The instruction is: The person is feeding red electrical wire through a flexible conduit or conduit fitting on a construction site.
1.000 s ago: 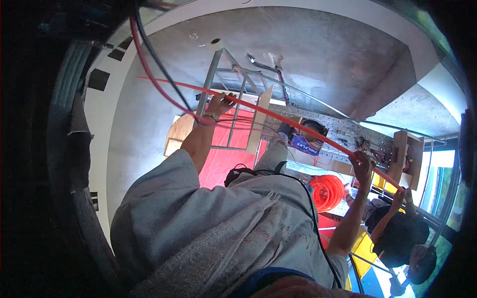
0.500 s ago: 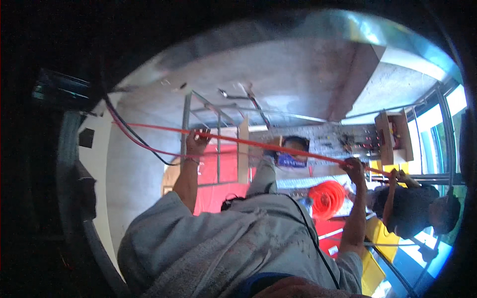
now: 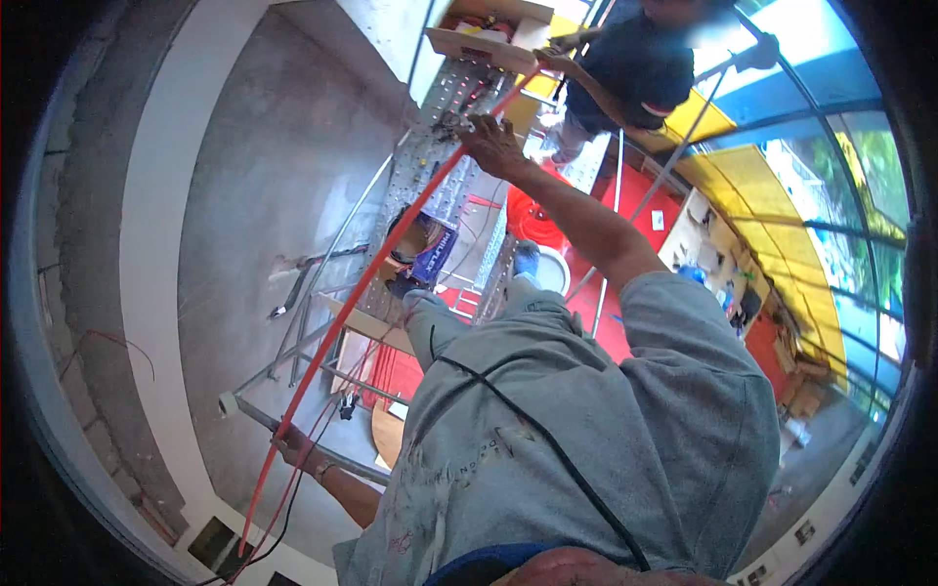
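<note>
Grey concrete wall [image 3: 264,176] and a scaffold platform of perforated metal planks [image 3: 430,186] fill the view, seen from above past the person's grey shirt. At the far end of the outstretched arm, the right hand [image 3: 493,146] closes its fingers around a long red conduit [image 3: 391,259], just beside the planks' upper part. From that grip the conduit runs down and to the person's left in a gentle curve, its long axis crossing the scaffold diagonally. Lower along it, the left hand [image 3: 298,451] wraps around the same conduit near a horizontal scaffold tube [image 3: 293,430], so both hands hold one line, well apart from each other. Below the left hand the conduit continues toward the foot of the wall, with thin dark and red wires beside it. Beyond the right hand, the conduit goes on up toward a second person in a dark shirt [image 3: 635,68], standing by a wooden box [image 3: 489,29]. Under the scaffold lies an orange coil [image 3: 532,215] on red flooring.
</note>
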{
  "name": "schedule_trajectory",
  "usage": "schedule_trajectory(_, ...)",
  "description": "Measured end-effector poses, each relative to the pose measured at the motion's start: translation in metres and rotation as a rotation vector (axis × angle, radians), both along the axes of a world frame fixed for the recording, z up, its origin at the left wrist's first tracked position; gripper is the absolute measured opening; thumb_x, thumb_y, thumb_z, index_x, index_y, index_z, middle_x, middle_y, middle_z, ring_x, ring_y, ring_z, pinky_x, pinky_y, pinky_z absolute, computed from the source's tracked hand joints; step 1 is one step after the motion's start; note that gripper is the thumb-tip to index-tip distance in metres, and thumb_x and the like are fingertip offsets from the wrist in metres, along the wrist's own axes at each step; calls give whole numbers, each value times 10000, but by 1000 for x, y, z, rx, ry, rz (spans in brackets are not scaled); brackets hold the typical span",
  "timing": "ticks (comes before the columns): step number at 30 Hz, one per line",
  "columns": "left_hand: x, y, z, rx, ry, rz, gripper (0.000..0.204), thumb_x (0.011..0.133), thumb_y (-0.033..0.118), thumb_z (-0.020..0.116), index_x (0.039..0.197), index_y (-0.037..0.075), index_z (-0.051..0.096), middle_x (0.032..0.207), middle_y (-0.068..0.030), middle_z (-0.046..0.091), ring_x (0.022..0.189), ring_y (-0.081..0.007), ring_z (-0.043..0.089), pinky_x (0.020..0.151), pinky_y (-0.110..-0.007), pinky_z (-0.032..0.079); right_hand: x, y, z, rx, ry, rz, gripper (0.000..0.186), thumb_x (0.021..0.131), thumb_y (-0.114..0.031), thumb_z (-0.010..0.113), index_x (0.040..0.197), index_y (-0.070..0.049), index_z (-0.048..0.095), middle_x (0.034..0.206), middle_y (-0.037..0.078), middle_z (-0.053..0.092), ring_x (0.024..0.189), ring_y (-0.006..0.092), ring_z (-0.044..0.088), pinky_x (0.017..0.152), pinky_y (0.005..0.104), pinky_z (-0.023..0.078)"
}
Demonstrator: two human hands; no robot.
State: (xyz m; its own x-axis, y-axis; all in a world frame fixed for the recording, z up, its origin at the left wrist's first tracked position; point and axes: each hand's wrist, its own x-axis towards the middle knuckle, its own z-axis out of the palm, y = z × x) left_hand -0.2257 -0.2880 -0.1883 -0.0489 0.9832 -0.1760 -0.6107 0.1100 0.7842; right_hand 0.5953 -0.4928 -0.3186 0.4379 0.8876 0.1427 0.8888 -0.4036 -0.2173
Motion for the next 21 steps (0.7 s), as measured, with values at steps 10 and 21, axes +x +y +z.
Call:
schedule_trajectory(10,69,13,45,55,-70,-203,403,1030,270,592,1220,-85,601,1231,-203,657,1156,-317,639,1095,-452,495,-80,21,34,27,-10,148,460,953,-308,631,1352,-130,487,1215,96,543,1291,278,466,1071,701,239)
schedule_trajectory(21,173,-4,120,106,218,-159,317,1003,261,634,1266,85,614,1271,-146,670,1214,-311,627,1062,-539,487,-149,81,130,414,432,496,285,820,-300,789,1005,-107,692,903,66,626,932,298,603,912,462,371)
